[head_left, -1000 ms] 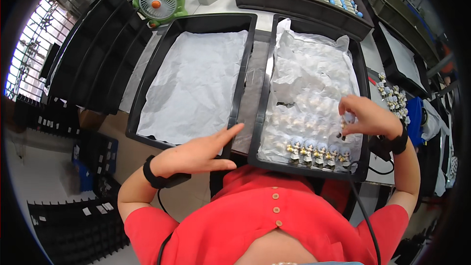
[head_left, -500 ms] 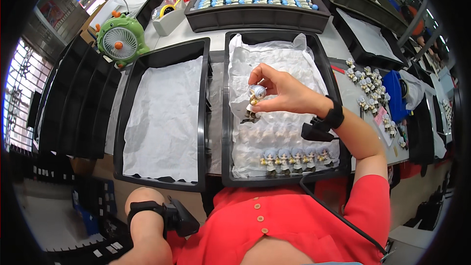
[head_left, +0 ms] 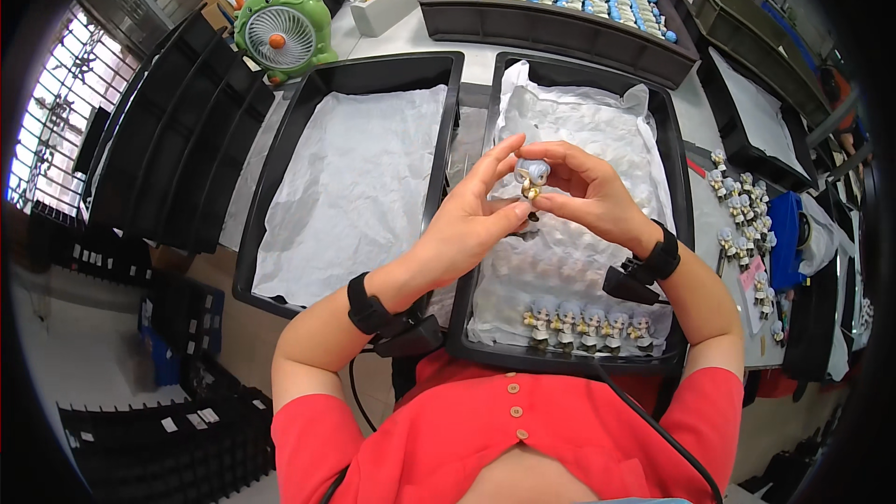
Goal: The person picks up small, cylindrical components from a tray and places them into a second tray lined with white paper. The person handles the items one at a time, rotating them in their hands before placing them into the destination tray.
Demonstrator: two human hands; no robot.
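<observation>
A small chibi figurine (head_left: 533,174) with pale blue-grey hair and a white and gold outfit is held upright between my two hands. My right hand (head_left: 597,198) pinches it from the right with thumb and fingers. From the left, the thumb and fingertips of my left hand (head_left: 467,224) close on it as well; they hide part of its body. Below lies a black tray (head_left: 684,215) lined with crumpled white paper. Along that tray's near edge several similar figurines (head_left: 588,325) lie in a row.
Left of it stands another paper-lined black tray (head_left: 383,72). Behind are a green fan (head_left: 285,33) and a large dark tray (head_left: 560,35) of blue-and-white pieces. On the right, loose figurines (head_left: 744,210) cluster beside a blue bin (head_left: 786,235). Stacked black trays (head_left: 168,131) stand far left.
My left hand has come up from low on the left to the figurine, joining my right hand. The whole view has shifted, with the trays now farther right.
</observation>
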